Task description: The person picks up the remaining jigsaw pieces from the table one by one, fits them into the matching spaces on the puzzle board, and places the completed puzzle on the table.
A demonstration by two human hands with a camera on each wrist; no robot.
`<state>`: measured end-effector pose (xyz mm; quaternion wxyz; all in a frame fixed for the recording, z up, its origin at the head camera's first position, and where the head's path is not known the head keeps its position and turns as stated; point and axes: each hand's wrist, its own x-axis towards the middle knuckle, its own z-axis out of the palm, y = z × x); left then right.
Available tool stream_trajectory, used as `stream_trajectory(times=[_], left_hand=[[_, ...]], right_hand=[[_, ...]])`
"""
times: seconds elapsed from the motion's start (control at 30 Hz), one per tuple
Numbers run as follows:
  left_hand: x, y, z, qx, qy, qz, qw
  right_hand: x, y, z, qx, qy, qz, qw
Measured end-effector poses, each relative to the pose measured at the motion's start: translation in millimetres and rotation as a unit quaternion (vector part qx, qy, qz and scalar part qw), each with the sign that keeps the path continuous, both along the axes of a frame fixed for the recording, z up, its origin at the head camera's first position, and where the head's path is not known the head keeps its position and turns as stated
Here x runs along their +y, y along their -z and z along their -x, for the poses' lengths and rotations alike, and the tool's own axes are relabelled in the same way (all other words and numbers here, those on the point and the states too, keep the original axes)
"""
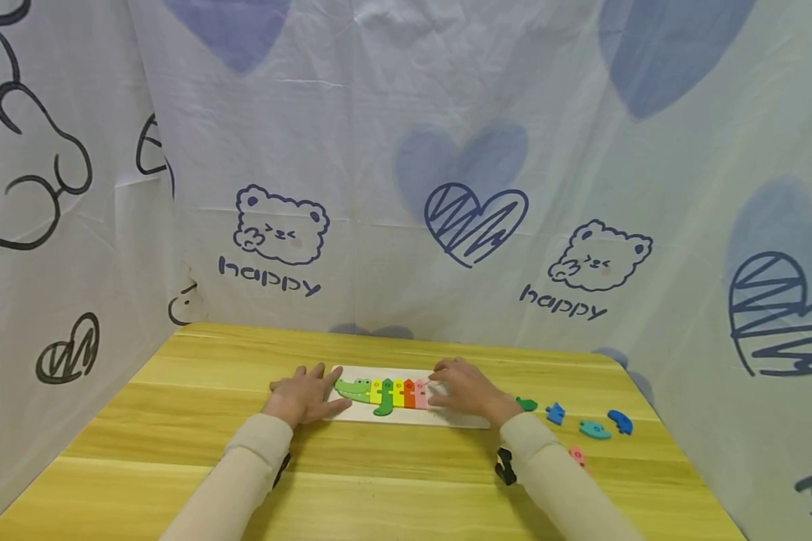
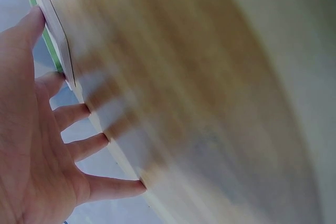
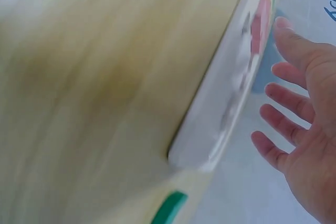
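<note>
A white puzzle board [image 1: 413, 418] lies on the table with a crocodile in it: a green head [image 1: 355, 388], then yellow, green, orange and pink pieces. My left hand [image 1: 302, 398] rests with spread fingers at the board's left end; in the left wrist view the thumb [image 2: 32, 22] touches the board's edge and other fingertips meet the tabletop. Over the board's right part is my right hand [image 1: 470, 392], its fingertips near the pink piece [image 1: 420, 394]. The right wrist view shows those fingers [image 3: 286, 100] spread, with nothing held.
Loose puzzle pieces lie on the wooden table [image 1: 379, 481] to the right: a green one [image 1: 526, 404], a blue one [image 1: 555, 413], a teal one [image 1: 594, 430], a dark blue curved one [image 1: 620, 421] and a pink one [image 1: 577, 455], partly behind my right sleeve. Printed cloth [image 1: 379, 300] hangs behind.
</note>
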<state>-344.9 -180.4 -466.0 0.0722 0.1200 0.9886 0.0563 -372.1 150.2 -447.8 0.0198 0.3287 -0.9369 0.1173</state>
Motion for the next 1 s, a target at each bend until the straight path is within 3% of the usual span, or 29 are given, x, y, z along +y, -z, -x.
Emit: stream_trajectory(times=[0.23,0.6,0.8,1.0], left_hand=[[-0.8,0.8,-0.5,-0.001,-0.002,-0.002,1.0],[0.4,0.2,-0.8,-0.001,-0.001,-0.007,1.0],[0.4,0.7,0.7,0.002,0.0,-0.003,1.0],[0.3,0.6,0.4,-0.001,-0.002,-0.002,1.0]], right_hand=[[26.2,-12.5,-9.7,-0.015,0.013,-0.021,0.9996],[80.9,-18.6,-44.0,0.022,-0.028,-0.028,0.9989],[109.8,-16.0,-52.9,0.062,-0.037,-0.039,0.9966],[130.2,-17.6,-59.1,0.043,-0.024,-0.057,0.9972]])
